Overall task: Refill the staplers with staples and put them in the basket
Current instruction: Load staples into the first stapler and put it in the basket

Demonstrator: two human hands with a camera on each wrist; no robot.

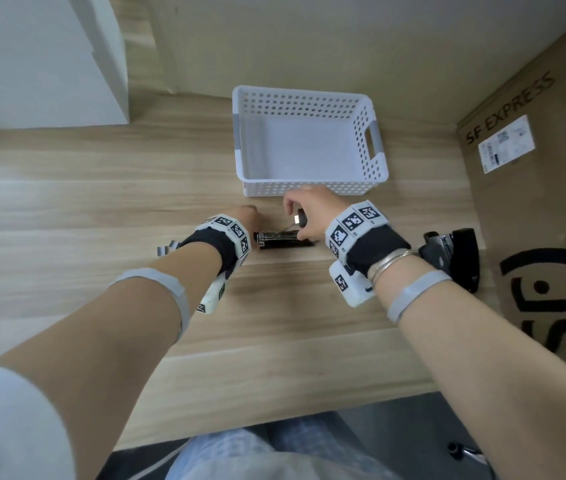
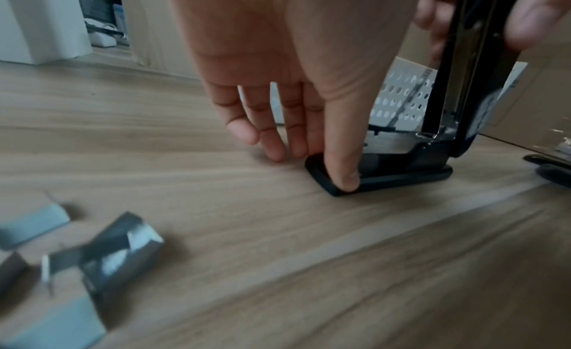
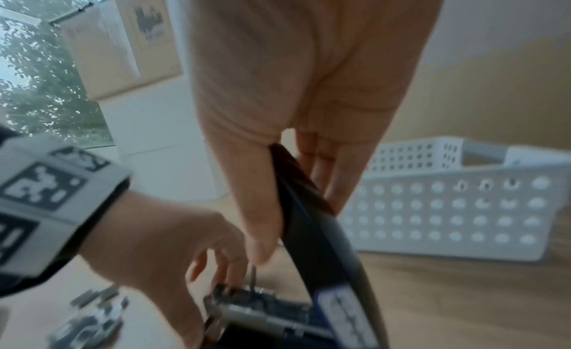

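Pressing down on the front end of the black stapler's [image 2: 401,176] base, the left hand [image 2: 278,68] keeps its thumb tip on the base while its other fingers [image 2: 271,144] reach straight down toward the bench [image 1: 101,209] just beside it, loosely apart. The stapler lies on the bench just in front of the white perforated basket [image 1: 371,140], its top arm swung up. The right hand [image 1: 312,209] grips that raised arm, thumb and fingers clamped on either side of it. Loose strips of staples [image 2: 102,256] lie on the bench to the left of the left hand. A second black stapler [image 1: 454,254] sits to the right, near a cardboard box [image 1: 534,209].
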